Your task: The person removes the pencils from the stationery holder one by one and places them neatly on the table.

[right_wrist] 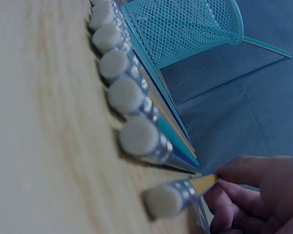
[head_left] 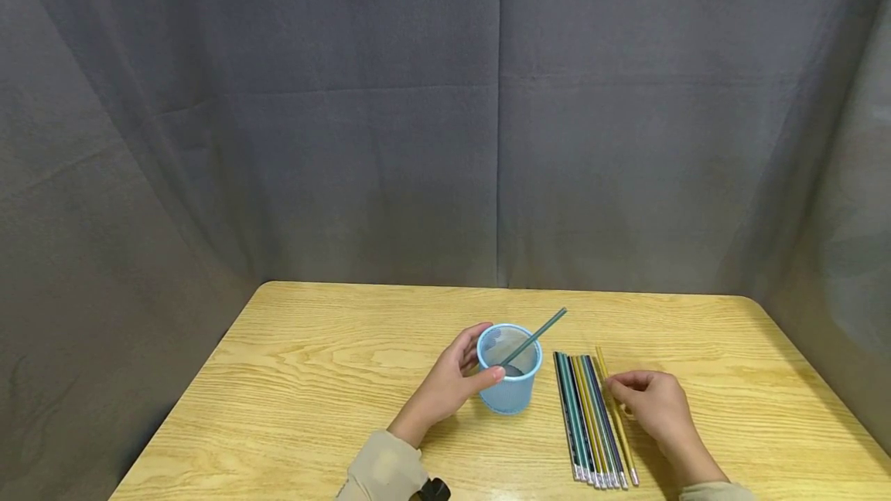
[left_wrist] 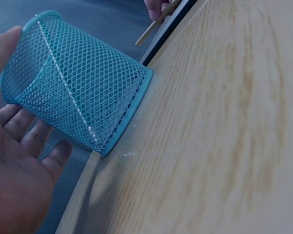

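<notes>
A light-blue mesh pencil cup (head_left: 506, 397) stands upright on the table, with one green pencil (head_left: 546, 327) leaning out over its right side. My left hand (head_left: 448, 381) holds the cup from the left, thumb at the near rim and fingers curved along the far side. In the left wrist view the fingers (left_wrist: 34, 139) spread beside the mesh. My right hand (head_left: 654, 404) pinches a yellow pencil (head_left: 622, 435) between thumb and fingertips. That pencil's eraser end (right_wrist: 166, 201) is low over the table, right of the other pencils.
Several green, dark and yellow pencils (head_left: 588, 416) lie side by side in a row between the cup and my right hand, erasers toward me. The wooden table (head_left: 313, 377) ends at a grey curtain (head_left: 376, 176) behind and at both sides.
</notes>
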`<move>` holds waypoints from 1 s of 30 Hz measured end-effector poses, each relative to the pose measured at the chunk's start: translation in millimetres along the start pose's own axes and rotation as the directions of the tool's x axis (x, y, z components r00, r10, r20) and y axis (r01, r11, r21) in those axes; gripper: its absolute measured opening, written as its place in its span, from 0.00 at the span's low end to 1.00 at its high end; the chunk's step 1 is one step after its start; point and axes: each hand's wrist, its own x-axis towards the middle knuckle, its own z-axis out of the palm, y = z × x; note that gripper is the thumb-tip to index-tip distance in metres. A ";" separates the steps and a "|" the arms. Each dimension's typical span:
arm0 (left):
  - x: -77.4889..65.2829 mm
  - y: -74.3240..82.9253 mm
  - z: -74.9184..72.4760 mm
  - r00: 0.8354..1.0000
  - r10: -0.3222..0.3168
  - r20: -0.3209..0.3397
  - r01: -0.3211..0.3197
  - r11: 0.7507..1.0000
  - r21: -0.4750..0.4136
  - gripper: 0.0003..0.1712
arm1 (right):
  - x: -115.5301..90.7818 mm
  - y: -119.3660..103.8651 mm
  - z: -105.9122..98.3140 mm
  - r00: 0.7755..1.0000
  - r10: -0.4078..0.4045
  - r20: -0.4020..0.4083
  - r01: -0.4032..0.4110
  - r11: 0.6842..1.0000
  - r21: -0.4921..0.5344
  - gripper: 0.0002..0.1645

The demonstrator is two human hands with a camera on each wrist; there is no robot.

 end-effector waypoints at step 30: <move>0.2 -0.3 0.4 1.000 0.011 -0.004 -0.011 1.000 -0.001 0.39 | -0.3 -8.0 2.8 1.000 0.000 -0.009 0.000 1.000 -0.003 0.14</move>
